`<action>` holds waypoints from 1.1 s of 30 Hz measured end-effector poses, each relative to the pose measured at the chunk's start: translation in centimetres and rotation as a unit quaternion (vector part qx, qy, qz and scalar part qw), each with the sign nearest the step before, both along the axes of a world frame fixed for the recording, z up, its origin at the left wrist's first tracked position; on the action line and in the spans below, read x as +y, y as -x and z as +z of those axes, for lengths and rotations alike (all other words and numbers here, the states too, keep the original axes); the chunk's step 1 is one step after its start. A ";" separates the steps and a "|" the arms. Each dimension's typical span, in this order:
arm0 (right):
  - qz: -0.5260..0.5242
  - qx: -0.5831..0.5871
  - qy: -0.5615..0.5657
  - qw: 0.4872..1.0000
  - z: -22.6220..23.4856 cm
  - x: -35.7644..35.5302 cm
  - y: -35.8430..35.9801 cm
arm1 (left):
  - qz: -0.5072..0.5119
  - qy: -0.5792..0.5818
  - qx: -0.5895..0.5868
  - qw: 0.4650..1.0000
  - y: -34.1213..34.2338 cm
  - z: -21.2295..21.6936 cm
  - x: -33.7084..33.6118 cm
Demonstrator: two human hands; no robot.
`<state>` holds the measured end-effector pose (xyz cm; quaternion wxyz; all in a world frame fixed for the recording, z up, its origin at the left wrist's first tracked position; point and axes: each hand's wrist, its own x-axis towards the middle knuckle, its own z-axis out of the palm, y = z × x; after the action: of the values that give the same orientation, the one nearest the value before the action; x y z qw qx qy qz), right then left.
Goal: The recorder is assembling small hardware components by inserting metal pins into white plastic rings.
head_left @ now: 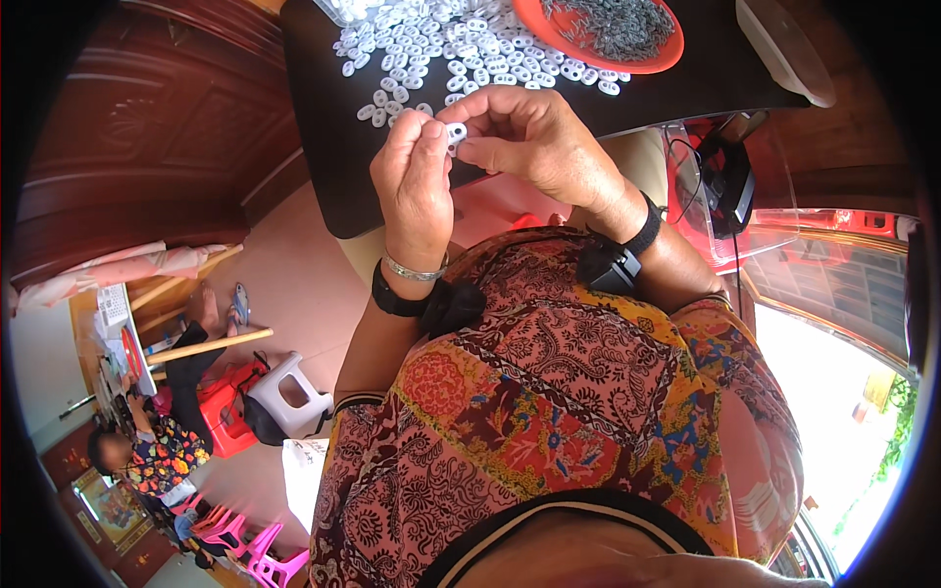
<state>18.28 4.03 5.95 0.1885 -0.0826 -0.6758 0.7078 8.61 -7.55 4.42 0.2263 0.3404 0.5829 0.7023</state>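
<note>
My left hand (pixel 415 186) and my right hand (pixel 534 142) meet above the near edge of a dark table (pixel 333 147). Together their fingertips pinch one small white oval plastic piece (pixel 456 132). Several more white oval pieces (pixel 431 49) lie scattered on the table just beyond my hands. An orange dish (pixel 667 57) holding a heap of small grey metal parts (pixel 613 24) stands at the far right of the table. Both wrists carry black bands, and the left also has a silver bracelet.
A white curved object (pixel 784 49) lies at the table's right edge. A black device with cables (pixel 727 181) sits in a clear box at the right. Another person (pixel 157 446) sits on the floor at the lower left, near white, red and pink stools.
</note>
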 end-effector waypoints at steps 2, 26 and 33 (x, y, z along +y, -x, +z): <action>-0.001 -0.002 0.013 1.000 0.0 0.0 0.0 | 0.011 0.013 0.000 1.000 -0.3 0.3 0.0; 0.044 0.076 0.125 0.988 1.6 -0.9 -1.3 | 0.084 -0.094 0.382 0.916 0.2 -0.2 0.0; 0.046 0.129 0.082 0.987 1.1 -1.5 -1.2 | 0.129 -0.140 0.407 0.894 0.4 -0.9 0.3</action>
<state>19.50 2.55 7.05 0.2342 0.0254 -0.5885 0.7734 8.23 -7.24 3.55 -0.1727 0.5463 0.5586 0.5997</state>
